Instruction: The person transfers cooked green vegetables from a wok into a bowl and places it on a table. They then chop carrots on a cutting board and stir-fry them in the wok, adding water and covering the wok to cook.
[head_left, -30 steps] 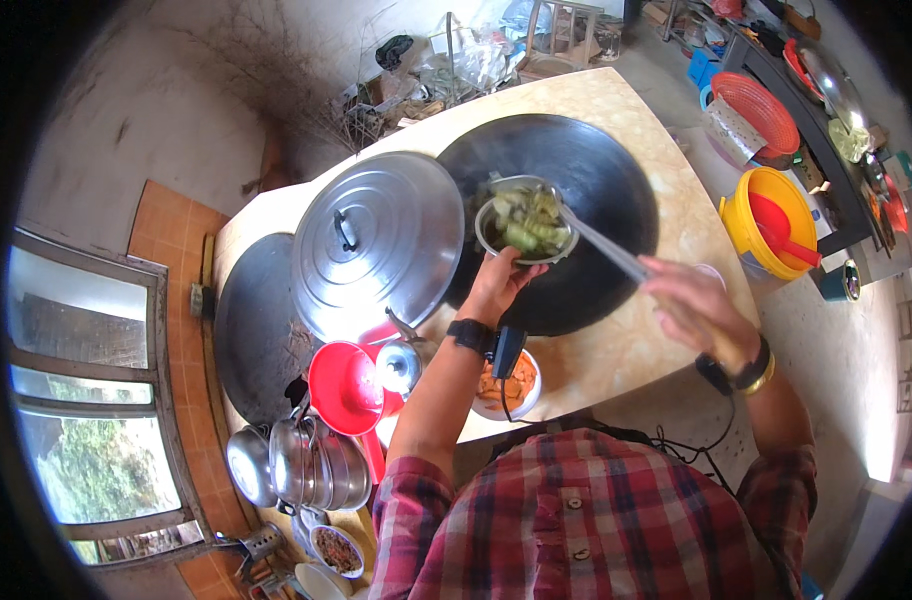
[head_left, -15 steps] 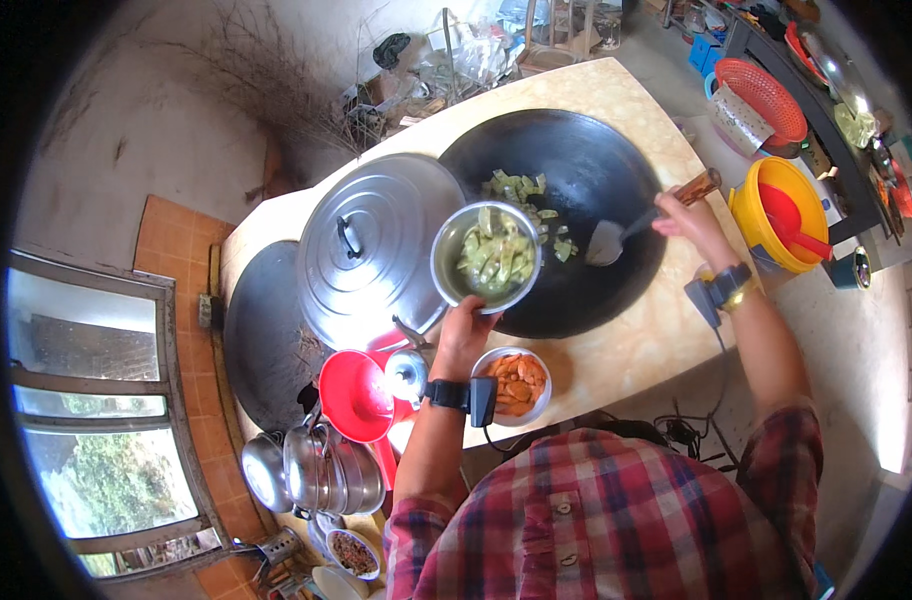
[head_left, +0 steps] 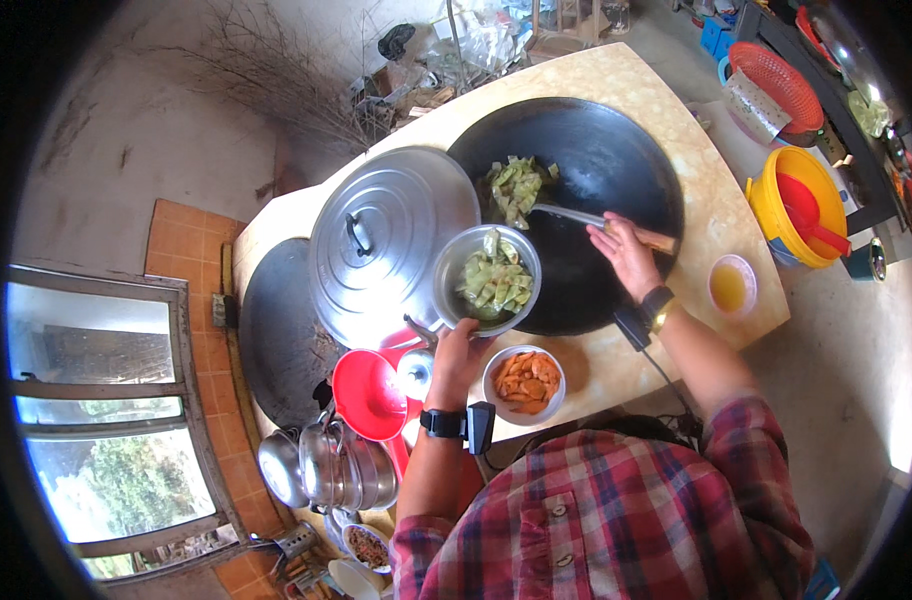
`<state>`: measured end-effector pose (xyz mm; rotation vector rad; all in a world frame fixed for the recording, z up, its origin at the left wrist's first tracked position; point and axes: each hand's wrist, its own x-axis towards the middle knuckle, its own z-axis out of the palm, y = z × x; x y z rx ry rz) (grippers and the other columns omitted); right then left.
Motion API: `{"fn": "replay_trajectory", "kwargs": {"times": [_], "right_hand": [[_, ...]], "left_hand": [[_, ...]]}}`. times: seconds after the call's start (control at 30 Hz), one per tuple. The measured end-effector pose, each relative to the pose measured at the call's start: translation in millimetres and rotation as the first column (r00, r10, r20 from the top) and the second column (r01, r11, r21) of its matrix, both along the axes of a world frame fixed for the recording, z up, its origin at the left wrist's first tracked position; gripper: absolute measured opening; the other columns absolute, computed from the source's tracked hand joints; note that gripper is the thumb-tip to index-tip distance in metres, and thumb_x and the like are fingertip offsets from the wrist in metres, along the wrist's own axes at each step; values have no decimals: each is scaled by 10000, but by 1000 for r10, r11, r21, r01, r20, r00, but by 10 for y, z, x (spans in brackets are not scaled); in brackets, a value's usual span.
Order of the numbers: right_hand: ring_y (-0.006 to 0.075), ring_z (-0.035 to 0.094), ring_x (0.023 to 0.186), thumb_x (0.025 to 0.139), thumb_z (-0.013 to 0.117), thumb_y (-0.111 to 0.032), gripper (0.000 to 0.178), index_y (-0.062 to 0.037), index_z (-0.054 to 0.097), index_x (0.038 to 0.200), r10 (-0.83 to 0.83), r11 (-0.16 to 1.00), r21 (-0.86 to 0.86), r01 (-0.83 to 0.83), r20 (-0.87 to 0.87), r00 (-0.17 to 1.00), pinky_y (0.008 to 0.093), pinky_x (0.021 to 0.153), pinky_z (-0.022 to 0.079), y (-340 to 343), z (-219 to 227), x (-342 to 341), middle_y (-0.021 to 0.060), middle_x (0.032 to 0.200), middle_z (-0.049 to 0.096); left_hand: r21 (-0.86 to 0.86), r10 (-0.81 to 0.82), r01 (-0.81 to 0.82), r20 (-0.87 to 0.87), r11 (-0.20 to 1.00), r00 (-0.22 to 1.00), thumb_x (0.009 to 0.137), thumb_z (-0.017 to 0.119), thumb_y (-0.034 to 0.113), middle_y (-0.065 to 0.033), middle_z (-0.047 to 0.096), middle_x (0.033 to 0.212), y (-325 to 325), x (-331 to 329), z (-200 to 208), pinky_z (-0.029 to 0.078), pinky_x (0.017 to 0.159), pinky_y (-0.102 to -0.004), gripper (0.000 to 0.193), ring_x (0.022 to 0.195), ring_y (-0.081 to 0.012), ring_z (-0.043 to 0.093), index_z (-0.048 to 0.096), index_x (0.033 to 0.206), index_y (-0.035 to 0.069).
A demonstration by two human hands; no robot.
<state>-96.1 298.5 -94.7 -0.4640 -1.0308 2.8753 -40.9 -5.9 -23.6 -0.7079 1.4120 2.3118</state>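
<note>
My left hand (head_left: 463,357) grips the near edge of a steel bowl (head_left: 444,298) with green vegetable pieces (head_left: 497,283) inside. That bowl is over the near left side of a large black wok (head_left: 596,290). More green pieces (head_left: 517,190) lie in the wok's left part. In my right hand (head_left: 626,255) is the wooden handle of a spatula (head_left: 568,212), fingers partly stretched along it. Its metal shaft points left to the pieces in the wok; the blade is hidden among them.
Left of the wok lies a big aluminium lid (head_left: 391,225), beside a second dark pan (head_left: 276,330). Close to me are a bowl of orange-brown pieces (head_left: 525,385) and a red dipper (head_left: 366,395). A small bowl of yellow liquid (head_left: 731,285) stands right; a yellow bucket (head_left: 766,210) is beyond.
My right hand has moved left and the spatula has swung toward the wok's left side. Scattered green pieces there are now gathered together. The bowl stays in my left hand.
</note>
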Motion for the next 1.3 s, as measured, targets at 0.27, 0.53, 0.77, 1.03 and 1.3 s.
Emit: {"fn": "replay_trajectory", "kwargs": {"times": [0.27, 0.53, 0.77, 1.03, 1.3], "right_hand": [[266, 607, 983, 894, 542, -236, 281, -28, 536, 1081, -1, 966, 258, 24, -87, 996, 330, 876, 485, 645, 1024, 331, 92, 1084, 564], [277, 613, 976, 905, 500, -205, 264, -11, 525, 1083, 53, 906, 424, 11, -139, 989, 323, 861, 493, 926, 1982, 747, 114, 1090, 566], [212, 629, 920, 875, 516, -101, 200, -3, 544, 1048, 356, 597, 777, -200, -34, 934, 273, 791, 504, 705, 2423, 1041, 98, 1020, 596], [136, 572, 804, 789, 498, 47, 273, 13, 541, 1057, 575, 159, 981, 110, -183, 797, 244, 768, 464, 577, 2609, 1219, 129, 1080, 585], [148, 613, 929, 895, 503, -76, 215, 24, 535, 1082, 192, 537, 843, 22, -147, 970, 230, 802, 498, 831, 2012, 648, 102, 1015, 594]], "left_hand": [[-23, -169, 169, 24, 985, 985, 879, 377, 43, -221, 567, 1058, 229, -266, -151, 542, 816, -325, 292, 931, -296, 607, 454, 1097, -136], [10, -268, 268, 49, 963, 962, 869, 384, 37, -237, 554, 1076, 500, -409, -271, 560, 761, -312, 323, 918, -320, 607, 439, 1120, -158], [-9, -284, 284, -78, 959, 956, 873, 363, 28, -209, 568, 1051, 811, -565, -313, 565, 703, -292, 296, 870, -298, 626, 444, 1110, -129], [17, -297, 296, 12, 955, 955, 877, 368, 24, -207, 580, 1034, 752, -476, -468, 566, 691, -289, 298, 869, -299, 630, 447, 1121, -128], [-141, -226, 204, -165, 969, 960, 835, 356, -29, -189, 566, 1075, 597, -551, -513, 572, 718, -362, 368, 915, -299, 624, 406, 1200, -24]]}}
